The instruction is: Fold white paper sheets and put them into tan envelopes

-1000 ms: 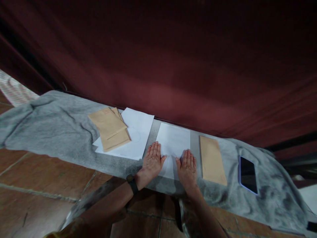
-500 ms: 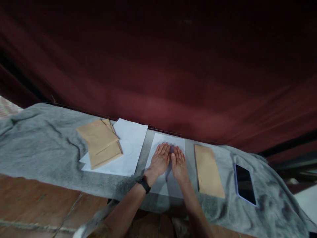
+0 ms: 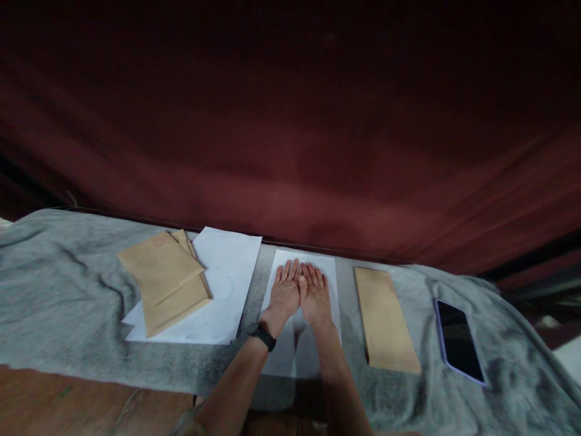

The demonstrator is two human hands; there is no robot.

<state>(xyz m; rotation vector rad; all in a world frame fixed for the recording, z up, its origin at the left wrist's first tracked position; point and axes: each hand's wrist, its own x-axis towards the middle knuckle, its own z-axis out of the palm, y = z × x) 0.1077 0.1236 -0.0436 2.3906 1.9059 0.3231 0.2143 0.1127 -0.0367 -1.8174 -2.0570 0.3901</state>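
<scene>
A white sheet of paper [image 3: 278,357] lies on the grey cloth under both hands. My left hand [image 3: 285,292], with a dark band on its wrist, rests palm down on the sheet, fingers stretched forward. Right beside it my right hand [image 3: 315,298] lies flat too, its thumb against the left hand. Neither hand grips anything. Brown envelopes [image 3: 163,278] are piled on other white sheets [image 3: 227,260] to the left. A single stack or envelope of brown paper [image 3: 385,321] lies to the right of my right hand.
A phone [image 3: 460,342] in a light purple case lies screen up at the right. Wrinkled grey cloth [image 3: 59,303] covers the long surface. A dark red curtain [image 3: 281,151] hangs right behind it. Brown floor tiles [image 3: 68,399] show at lower left.
Both hands stay flat on the sheet and have drawn closer together, the right thumb now touching the left hand. The view has shifted slightly.
</scene>
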